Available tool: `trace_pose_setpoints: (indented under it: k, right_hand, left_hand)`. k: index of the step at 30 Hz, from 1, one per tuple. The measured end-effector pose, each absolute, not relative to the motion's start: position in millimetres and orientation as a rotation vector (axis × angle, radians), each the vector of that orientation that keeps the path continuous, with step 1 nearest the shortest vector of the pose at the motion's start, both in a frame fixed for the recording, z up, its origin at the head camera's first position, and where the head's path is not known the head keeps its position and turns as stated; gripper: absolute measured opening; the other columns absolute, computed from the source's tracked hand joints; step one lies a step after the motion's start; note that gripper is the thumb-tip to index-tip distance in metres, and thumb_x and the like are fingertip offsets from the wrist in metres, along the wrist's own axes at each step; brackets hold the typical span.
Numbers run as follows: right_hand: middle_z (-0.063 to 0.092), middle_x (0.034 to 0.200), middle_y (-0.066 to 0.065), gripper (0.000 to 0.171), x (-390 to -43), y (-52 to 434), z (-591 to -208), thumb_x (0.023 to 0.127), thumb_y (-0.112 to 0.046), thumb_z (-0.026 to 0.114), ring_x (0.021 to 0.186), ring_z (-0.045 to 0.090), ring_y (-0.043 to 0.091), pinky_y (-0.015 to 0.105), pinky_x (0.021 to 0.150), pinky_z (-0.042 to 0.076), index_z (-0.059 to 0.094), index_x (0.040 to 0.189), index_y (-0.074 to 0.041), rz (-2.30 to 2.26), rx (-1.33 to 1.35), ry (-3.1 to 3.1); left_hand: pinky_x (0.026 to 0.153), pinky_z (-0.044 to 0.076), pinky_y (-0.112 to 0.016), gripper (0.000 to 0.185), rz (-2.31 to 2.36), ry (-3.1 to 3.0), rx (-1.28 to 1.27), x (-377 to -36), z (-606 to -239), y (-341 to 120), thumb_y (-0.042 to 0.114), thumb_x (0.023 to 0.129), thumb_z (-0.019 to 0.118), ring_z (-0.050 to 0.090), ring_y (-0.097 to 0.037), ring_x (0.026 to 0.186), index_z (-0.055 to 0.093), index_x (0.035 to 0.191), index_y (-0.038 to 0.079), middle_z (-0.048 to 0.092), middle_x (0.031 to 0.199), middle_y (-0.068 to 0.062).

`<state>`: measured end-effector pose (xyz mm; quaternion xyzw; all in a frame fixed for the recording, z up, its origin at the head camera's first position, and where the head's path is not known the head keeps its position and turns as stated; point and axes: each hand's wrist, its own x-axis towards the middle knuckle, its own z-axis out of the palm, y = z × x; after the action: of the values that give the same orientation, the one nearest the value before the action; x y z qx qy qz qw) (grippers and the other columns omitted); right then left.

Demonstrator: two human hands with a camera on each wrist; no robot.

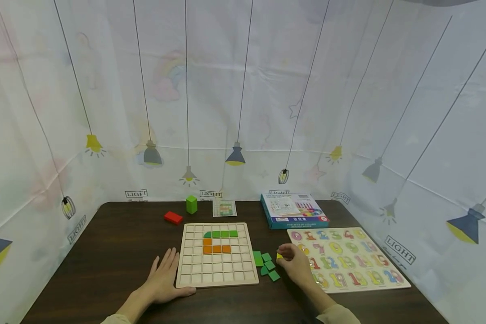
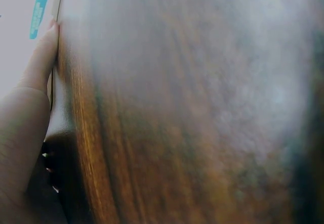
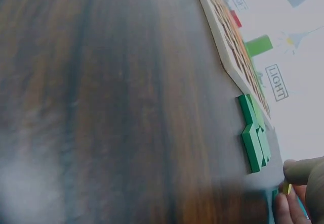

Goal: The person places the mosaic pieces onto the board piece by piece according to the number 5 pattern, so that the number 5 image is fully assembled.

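Two hands work at a dark wooden table (image 1: 105, 252). At the left, the left hand (image 1: 164, 279) lies flat with fingers spread and straight, its thumb side touching the left edge of the wooden grid board (image 1: 216, 254), at about the board's eight o'clock; it seems to steady it. On the board, a row of green tiles (image 1: 220, 234) sits above an L of orange tiles (image 1: 216, 246). Beyond, toward twelve o'clock, lie a red block (image 1: 173, 218), an upright green block (image 1: 191, 204) and a small pattern card (image 1: 224, 208).

Right of the board, at its four o'clock, loose green pieces (image 1: 266, 265) lie clustered on the table. Just beside them, the right hand (image 1: 294, 265) pinches a small yellow piece (image 1: 279, 256) between thumb and fingertip. Judging by its look, the piece is light, stiff painted wood, thin and a little slick, best held by its opposite edges as now. Farther right lie a number puzzle (image 1: 348, 258) and, at its eleven o'clock, a blue box (image 1: 293, 210).
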<state>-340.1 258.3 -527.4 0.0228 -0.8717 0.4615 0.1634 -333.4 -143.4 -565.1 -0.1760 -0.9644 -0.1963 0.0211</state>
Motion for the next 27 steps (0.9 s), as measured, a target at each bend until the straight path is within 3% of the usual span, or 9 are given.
trace_pose_setpoints:
  k: [27]
  right_hand:
    - [0.068,0.094,0.007,0.025,-368,201,-522,0.078,0.004,0.073,0.085,0.064,0.021,0.032,0.074,0.053,0.065,0.1,-0.004,1.275,0.336,-2.436]
  left_hand:
    - [0.107,0.003,-0.059,0.123,-0.659,-2.984,-0.565,-330,-559,-143,0.085,0.066,0.051,0.008,-0.035,0.142,0.024,0.148,-0.002,0.016,0.153,-0.023]
